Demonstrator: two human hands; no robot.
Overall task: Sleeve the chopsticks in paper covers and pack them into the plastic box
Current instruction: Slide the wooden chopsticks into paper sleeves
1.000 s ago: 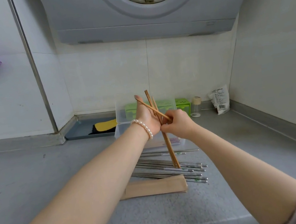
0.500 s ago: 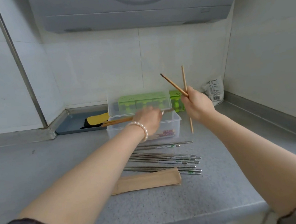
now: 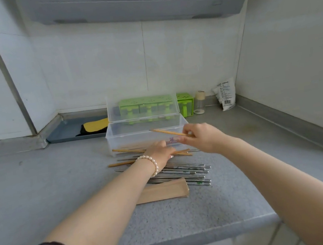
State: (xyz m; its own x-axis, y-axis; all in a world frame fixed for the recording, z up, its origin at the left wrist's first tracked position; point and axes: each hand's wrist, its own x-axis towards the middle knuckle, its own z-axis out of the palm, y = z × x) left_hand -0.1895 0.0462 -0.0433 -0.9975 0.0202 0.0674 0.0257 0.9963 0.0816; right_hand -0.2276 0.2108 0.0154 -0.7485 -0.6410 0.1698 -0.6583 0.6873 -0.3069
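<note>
A clear plastic box (image 3: 117, 137) with its lid up stands at the back of the grey counter. In front of it my left hand (image 3: 160, 153) lies over several wooden chopsticks (image 3: 127, 151) on the counter; its fingers curl down over them. My right hand (image 3: 201, 137) pinches one wooden chopstick (image 3: 166, 132) that slants across the box's front rim. Several metal chopsticks (image 3: 191, 171) lie in a heap nearer to me. Brown paper covers (image 3: 163, 191) lie flat in front of the heap.
A green holder (image 3: 186, 103), a small jar (image 3: 200, 101) and a white packet (image 3: 225, 96) stand against the back wall. A grey tray with a yellow cloth (image 3: 95, 125) sits back left. A range hood (image 3: 140, 1) hangs above. The counter edge (image 3: 192, 239) runs close to me.
Both hands came down from chest height to the counter. My left hand laid its wooden chopsticks in front of the box. My right hand lowered from upright chopsticks to one slanted over the box rim.
</note>
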